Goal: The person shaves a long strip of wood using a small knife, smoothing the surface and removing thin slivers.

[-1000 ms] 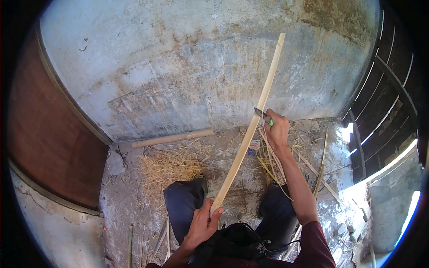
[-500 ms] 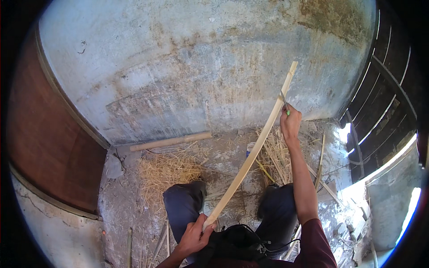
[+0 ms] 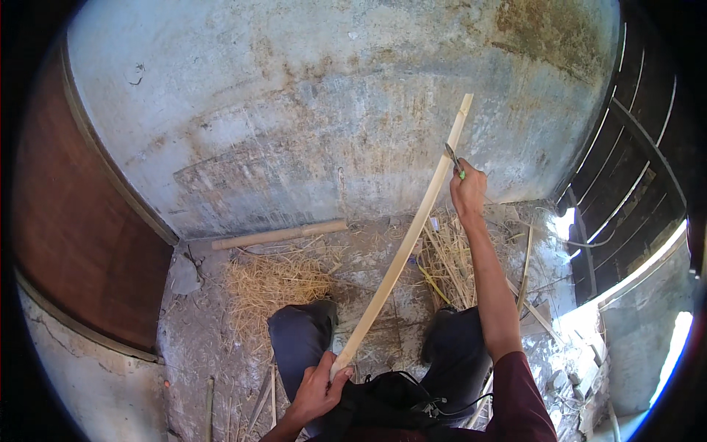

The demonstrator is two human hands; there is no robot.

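A long pale strip, which looks like split bamboo (image 3: pixel 398 258), slants up and away from my lap toward the wall. My left hand (image 3: pixel 321 389) is closed around its near end, close to my left knee. Out toward the far end, my right hand (image 3: pixel 468 193) grips a small knife (image 3: pixel 452 155) with a bit of green on its handle. The knife's dark blade lies against the right edge of the strip, a little below its far tip. My right arm is stretched out forward.
Pale shavings (image 3: pixel 276 283) are heaped on the floor left of my knees. A bamboo pole (image 3: pixel 280 234) lies along the foot of the stained wall (image 3: pixel 294 132). More thin strips (image 3: pixel 451 258) lie right of centre. A brown door panel (image 3: pixel 88 206) stands left, dark slats (image 3: pixel 626 169) right.
The far end of the strip has swung to the left. My right hand and the knife have moved left with it, while my left hand keeps its hold on the near end.
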